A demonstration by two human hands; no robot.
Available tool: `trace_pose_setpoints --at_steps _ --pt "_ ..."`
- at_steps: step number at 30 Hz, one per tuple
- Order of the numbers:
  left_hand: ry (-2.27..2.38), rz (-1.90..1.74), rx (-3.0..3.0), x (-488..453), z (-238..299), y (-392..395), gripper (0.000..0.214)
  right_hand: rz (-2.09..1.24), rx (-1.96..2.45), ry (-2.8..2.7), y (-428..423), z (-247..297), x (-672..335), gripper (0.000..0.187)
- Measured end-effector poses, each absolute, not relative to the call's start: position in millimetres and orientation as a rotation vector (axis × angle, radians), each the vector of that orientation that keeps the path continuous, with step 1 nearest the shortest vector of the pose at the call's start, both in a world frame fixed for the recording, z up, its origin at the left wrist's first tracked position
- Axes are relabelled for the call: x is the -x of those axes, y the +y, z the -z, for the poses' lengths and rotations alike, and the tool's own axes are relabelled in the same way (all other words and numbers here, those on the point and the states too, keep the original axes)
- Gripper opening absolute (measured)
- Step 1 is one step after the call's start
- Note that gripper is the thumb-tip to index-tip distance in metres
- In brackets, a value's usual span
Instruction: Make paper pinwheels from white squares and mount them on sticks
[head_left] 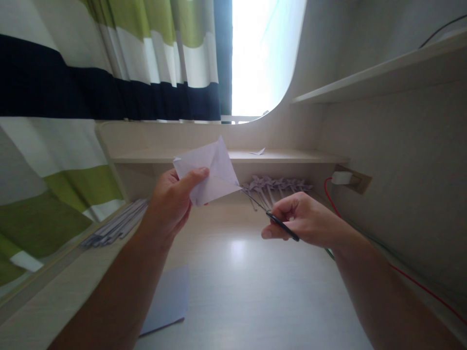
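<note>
My left hand [170, 201] pinches a folded pale lilac paper square [209, 172] and holds it up above the desk, thumb on its front face. My right hand [304, 218] is closed on black-handled scissors [272, 216]. Their thin blades point up and left, and the tips meet the paper's right lower edge. Both hands hover over the light wooden desk [248, 287].
A row of paper pinwheels on sticks [277, 185] lies at the back under a low shelf [255, 156] carrying a small paper scrap [258, 152]. A stack of paper strips [116, 224] lies left, a lilac sheet [168, 301] near me. Red cable [330, 197] and wall socket stand right.
</note>
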State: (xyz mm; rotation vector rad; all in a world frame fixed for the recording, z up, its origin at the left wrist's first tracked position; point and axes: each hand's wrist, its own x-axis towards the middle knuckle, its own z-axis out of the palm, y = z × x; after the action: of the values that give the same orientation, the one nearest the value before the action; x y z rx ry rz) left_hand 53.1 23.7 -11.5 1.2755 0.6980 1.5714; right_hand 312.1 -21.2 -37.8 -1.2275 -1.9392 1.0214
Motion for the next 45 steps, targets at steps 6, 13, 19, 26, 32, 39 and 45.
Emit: trace_pose_setpoints --at_steps 6,13,19,26,32,39,45 --pt "0.684 -1.580 -1.290 -52 13 26 0.025 -1.017 1.256 -1.986 -19 36 -318 0.042" --pt "0.776 -1.447 -1.483 -43 24 35 0.026 -0.813 1.205 -1.766 -8 32 -325 0.041" --pt "0.697 -0.661 -1.826 -51 32 24 0.022 -0.819 0.971 -1.554 -7 36 -309 0.030" --pt "0.712 -0.653 -1.878 -56 32 24 0.022 -0.912 0.950 -1.580 -11 41 -305 0.016" --pt "0.722 -0.798 -1.825 -49 31 32 0.021 -0.832 0.928 -1.520 -8 47 -296 0.015" --pt "0.552 -1.314 -1.332 -73 40 33 0.037 -0.650 0.856 -1.325 -6 55 -283 0.014" --pt "0.597 -1.209 -1.324 -92 55 29 0.048 -0.583 0.816 -1.253 1 62 -282 0.015"
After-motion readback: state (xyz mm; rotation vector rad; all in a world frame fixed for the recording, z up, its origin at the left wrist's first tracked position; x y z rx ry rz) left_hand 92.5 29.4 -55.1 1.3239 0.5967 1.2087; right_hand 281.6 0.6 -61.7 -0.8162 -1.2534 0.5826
